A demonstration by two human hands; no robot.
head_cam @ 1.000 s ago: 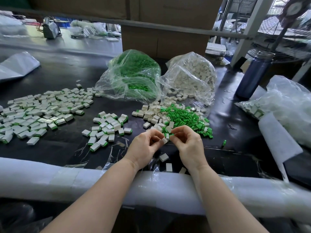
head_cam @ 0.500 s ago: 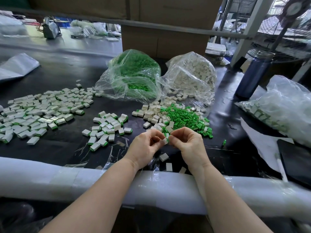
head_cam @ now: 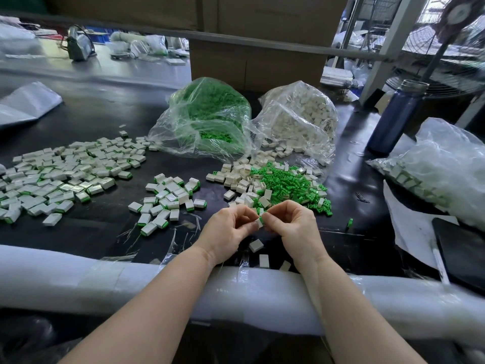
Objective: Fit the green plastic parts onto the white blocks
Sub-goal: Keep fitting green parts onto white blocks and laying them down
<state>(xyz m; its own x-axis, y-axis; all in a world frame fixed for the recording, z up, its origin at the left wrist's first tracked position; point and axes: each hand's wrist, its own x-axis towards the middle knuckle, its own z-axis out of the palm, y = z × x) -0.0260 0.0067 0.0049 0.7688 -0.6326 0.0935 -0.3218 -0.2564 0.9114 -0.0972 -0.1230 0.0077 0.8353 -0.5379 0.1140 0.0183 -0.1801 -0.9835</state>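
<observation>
Pinching at centre: left hand and right hand are meeting fingertip to fingertip above the black table, both curled round one small white block.
Left hand: thumb and fingers are closing on the block's left side; nothing else is showing in its grasp.
Right hand: fingertips are pinching the block's right end, where a green part is showing; how far it is seated I cannot tell.
Loose stock: a heap of green parts is lying just beyond the hands, touching a scatter of bare white blocks.
Finished pieces: a small group is lying left of the hands, and a wide spread is lying farther left.
Bags: a clear bag of green parts and a clear bag of white blocks are sitting side by side behind the heap.
Near edge: three white blocks are lying under the wrists, beside the white foam padding.
Right side: a blue bottle is standing upright.
</observation>
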